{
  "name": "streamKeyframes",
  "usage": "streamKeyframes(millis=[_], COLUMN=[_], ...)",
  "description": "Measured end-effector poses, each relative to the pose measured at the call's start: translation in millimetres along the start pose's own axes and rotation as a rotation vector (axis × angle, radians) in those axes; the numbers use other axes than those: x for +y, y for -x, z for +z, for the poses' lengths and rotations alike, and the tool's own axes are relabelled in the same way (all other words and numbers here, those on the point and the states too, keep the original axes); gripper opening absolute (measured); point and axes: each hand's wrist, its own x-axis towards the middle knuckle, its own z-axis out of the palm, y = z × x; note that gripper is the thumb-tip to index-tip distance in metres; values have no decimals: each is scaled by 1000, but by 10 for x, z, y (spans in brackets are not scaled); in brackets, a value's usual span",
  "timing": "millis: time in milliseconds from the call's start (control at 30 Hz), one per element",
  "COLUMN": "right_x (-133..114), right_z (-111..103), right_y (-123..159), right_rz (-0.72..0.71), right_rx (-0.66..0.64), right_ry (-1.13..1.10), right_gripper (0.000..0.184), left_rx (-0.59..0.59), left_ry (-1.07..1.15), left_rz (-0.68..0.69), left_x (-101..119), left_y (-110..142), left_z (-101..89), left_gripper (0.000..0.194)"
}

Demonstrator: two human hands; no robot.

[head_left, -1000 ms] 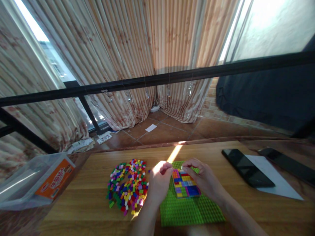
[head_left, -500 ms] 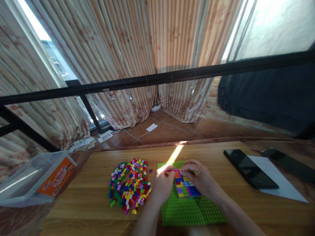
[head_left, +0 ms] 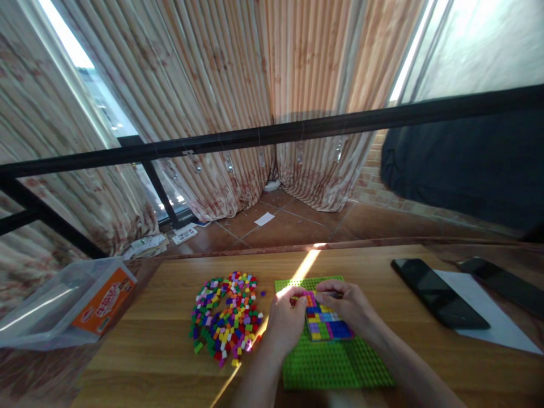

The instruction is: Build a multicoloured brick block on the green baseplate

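A green studded baseplate (head_left: 323, 368) lies on the table before me, bearing a patch of small building bricks (head_left: 329, 327) in blue, yellow, purple, orange and other colours. My left hand (head_left: 288, 317) is at the patch's upper left corner, thumb and forefinger curled close together near pink and orange bricks. Over the upper right part of the patch, my right hand (head_left: 351, 303) has its fingers pinched together. Whatever sits between either hand's fingertips is too small or hidden to make out. Left of the baseplate a pile of loose coloured bricks (head_left: 227, 317) is spread out.
A clear plastic tub (head_left: 55, 317) with an orange label stands at the table's left side. To the right, a black phone (head_left: 437, 292) rests partly on white paper (head_left: 493, 320), with another dark flat device (head_left: 501, 277) beyond. A black rail (head_left: 255, 136) crosses behind the table (head_left: 157, 351).
The whole view has shifted slightly, moving things a little to the right. Both hands stay at the top of the brick patch, the right fingers moving a little closer to the left ones.
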Motion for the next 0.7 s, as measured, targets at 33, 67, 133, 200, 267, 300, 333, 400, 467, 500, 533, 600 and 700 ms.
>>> streamKeyframes(millis=[33, 67, 133, 200, 267, 300, 333, 400, 467, 500, 533, 600, 700], right_x=[-9, -20, -38, -43, -27, -10, 10, 57, 95, 106, 109, 93, 36], right_z=[10, 17, 26, 26, 22, 18, 14, 5, -6, -11, -16, -27, -41], right_y=[4, 7, 9, 5, -7, -16, -25, -41, -46, -43, -37, -19, 4], right_rz=[24, 41, 55, 53, 50, 50, 50, 47, 42, 39, 38, 33, 0], right_rx=[3, 4, 1, -7, -15, -19, -25, -35, -32, -32, -35, -55, -63], right_ry=[-32, -52, -66, -62, -57, -53, -49, -37, -20, -11, -2, 28, 123], right_gripper=[30, 31, 31, 31, 32, 32, 32, 33, 34, 34, 35, 36, 34], left_rx=[2, 5, 14, 19, 19, 19, 19, 25, 27, 23, 19, 24, 69], left_ry=[2, 4, 6, 6, 7, 9, 9, 6, 3, 2, -2, -24, -98], left_rz=[0, 1, 7, 14, 17, 18, 17, 12, 10, 11, 15, 23, 13], left_x=[1, 2, -1, -7, -19, -26, -32, -44, -49, -48, -46, -40, -45], left_y=[1, 2, 1, -3, -8, -10, -10, -6, 6, 12, 16, 15, -17], left_z=[3, 6, 11, 16, 18, 19, 20, 23, 27, 29, 31, 25, -47], left_gripper=[23, 23, 23, 23, 23, 23, 24, 24, 24, 25, 25, 26, 27])
